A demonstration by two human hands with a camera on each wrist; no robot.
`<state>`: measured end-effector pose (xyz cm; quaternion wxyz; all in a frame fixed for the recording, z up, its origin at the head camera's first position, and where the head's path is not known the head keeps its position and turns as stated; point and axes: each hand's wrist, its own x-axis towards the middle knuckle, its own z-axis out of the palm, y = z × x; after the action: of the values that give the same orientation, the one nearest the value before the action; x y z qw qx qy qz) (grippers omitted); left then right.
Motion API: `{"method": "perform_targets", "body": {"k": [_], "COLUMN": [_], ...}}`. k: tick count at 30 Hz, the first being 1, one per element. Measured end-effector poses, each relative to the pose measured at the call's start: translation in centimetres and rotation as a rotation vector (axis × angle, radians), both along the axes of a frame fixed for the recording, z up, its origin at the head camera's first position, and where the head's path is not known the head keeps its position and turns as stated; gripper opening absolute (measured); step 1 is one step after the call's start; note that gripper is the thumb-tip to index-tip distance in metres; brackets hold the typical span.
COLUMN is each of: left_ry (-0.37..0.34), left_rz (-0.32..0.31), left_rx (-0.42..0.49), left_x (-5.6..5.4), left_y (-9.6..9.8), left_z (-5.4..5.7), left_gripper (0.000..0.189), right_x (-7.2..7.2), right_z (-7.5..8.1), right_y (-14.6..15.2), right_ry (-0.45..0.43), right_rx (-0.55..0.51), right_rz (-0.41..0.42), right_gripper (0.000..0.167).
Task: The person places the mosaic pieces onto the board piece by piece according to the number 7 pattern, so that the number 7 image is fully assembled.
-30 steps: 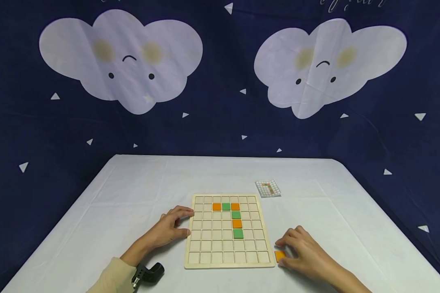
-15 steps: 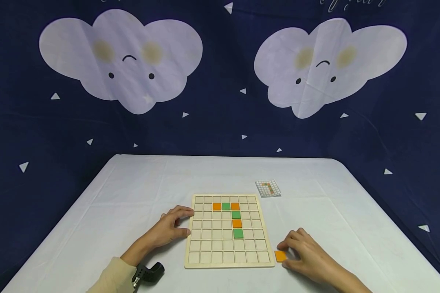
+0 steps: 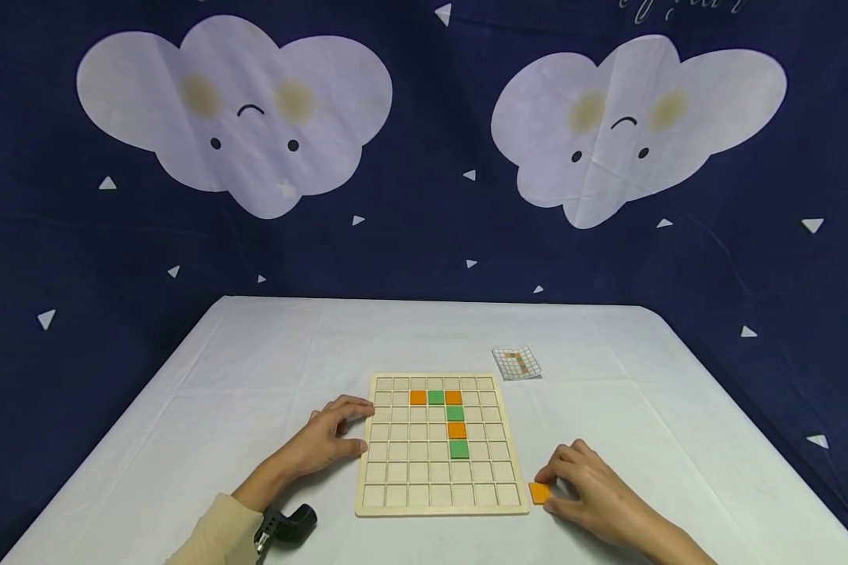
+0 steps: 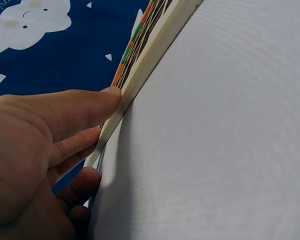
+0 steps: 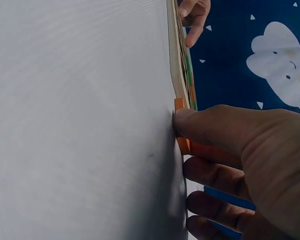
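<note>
A wooden grid board [image 3: 396, 475] lies on the table, with orange tiles [image 3: 456, 430] and green tiles [image 3: 458, 450] set in an angled line in its squares. My left hand [image 3: 328, 439] rests at the board's left edge, thumb and fingertips against the rim; the left wrist view shows the thumb [image 4: 97, 105] on that edge. Beside the board's lower right corner is a loose orange tile [image 3: 539, 493]. My right hand [image 3: 590, 490] pinches it between thumb and index finger. In the right wrist view the thumb [image 5: 205, 125] covers the middle of the tile [image 5: 183, 145].
A small pattern card [image 3: 517, 364] with a coloured grid lies beyond the board's upper right corner. A black strap device [image 3: 290, 526] sits on the left wrist. White cloth covers the table [image 3: 268, 337]; a dark blue curtain [image 3: 424, 251] with clouds hangs behind it.
The right hand has shifted slightly right, its thumb and index finger drawing back toward the loose tile's right side. The tile has hardly moved. Left hand and board stay put.
</note>
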<state>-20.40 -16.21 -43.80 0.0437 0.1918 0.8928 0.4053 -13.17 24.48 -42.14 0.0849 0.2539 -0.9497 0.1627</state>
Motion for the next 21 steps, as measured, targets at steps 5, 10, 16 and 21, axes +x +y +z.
{"method": "perform_targets", "body": {"k": [5,10,16,21], "left_ry": [0.003,0.000,0.006,0.013], "left_rz": [0.005,0.011,0.008,0.003], "left_rx": [-0.005,-0.007,-0.015,-0.016], "left_x": [0.0,0.0,0.1,0.1], "left_y": [0.0,0.1,0.1,0.0], "left_z": [0.1,0.2,0.2,0.2], "left_gripper": [0.050,0.051,0.050,0.050], "right_x": [-0.2,-0.3,-0.6,-0.8], "right_z": [0.0,0.3,0.8,1.1], "right_y": [0.0,-0.1,-0.5,-1.2], "right_ry": [0.051,0.096,0.122,0.115], "right_rx": [-0.015,-0.036,-0.040,-0.041], "right_rz": [0.012,0.024,0.019,0.014], "right_gripper": [0.026,0.026,0.026,0.024]}}
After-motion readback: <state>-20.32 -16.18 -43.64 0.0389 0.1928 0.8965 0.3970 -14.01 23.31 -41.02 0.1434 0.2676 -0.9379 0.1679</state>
